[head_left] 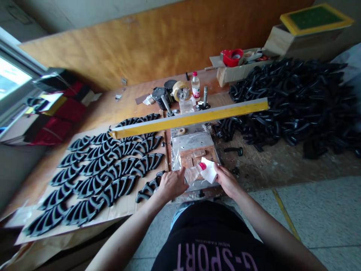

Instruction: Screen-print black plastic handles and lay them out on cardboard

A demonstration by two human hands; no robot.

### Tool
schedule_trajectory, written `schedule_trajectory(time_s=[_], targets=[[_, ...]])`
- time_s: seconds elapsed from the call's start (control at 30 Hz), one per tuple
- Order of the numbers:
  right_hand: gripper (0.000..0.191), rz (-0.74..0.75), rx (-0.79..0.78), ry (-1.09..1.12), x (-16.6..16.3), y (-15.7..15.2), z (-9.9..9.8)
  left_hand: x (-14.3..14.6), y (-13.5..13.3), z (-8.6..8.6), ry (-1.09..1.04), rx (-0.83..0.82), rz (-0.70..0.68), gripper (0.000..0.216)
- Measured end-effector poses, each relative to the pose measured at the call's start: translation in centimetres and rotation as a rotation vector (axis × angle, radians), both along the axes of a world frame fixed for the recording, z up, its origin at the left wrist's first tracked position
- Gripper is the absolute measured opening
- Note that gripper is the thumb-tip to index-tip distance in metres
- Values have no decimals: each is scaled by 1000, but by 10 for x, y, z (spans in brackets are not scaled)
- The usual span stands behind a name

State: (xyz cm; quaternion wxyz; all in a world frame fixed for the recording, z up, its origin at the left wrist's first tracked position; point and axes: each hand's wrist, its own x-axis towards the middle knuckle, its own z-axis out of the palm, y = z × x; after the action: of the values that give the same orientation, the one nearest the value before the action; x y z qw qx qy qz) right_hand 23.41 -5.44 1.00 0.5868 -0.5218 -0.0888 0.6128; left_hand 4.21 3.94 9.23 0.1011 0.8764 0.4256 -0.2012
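Note:
My left hand (172,184) is closed around a small clear plastic bottle (192,174), which lies tilted with its red cap toward the right. In my right hand (228,182), a folded white paper or cloth (209,171) is pinched between the fingers. The white piece touches or overlaps the bottle's capped end; contact at the very tip is hard to make out. Both hands are over a film-covered work plate (192,143) near the bench's front edge. Above that plate, a long yellow and grey bar (191,118) runs across, beyond my hands.
Rows of curved black handle-like parts (118,165) lie on cardboard at left. A heap of black parts (293,105) fills the right. Behind the bar stand a red-capped bottle (195,86), dark cans (160,96) and a tape roll (181,91). A box (234,74) holds a red tape dispenser (232,57).

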Motion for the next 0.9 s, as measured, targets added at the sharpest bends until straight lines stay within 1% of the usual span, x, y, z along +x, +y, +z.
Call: schedule_trajectory(time_s=[0.1, 0.23, 0.33, 0.47, 0.6, 0.77, 0.9], targets=[[41, -28, 13, 39, 3, -2, 2, 5, -6, 5, -8, 34, -42, 35], [34, -75, 35, 92, 9, -5, 1, 2, -17, 4, -10, 18, -81, 34], [33, -57, 43, 120, 11, -8, 0, 0, -18, 3, 12, 10, -54, 33], [35, -14, 36, 122, 10, -9, 0, 5, -13, 7, 2, 35, -24, 35], [31, -19, 33, 138, 11, -6, 1, 7, -15, 10, -11, 18, -13, 36], [29, -18, 29, 186, 13, -3, 1, -5, -23, 2, -37, -19, 5, 38], [34, 24, 45, 261, 12, 2, 6, -18, -21, -5, -75, -77, 86, 46]])
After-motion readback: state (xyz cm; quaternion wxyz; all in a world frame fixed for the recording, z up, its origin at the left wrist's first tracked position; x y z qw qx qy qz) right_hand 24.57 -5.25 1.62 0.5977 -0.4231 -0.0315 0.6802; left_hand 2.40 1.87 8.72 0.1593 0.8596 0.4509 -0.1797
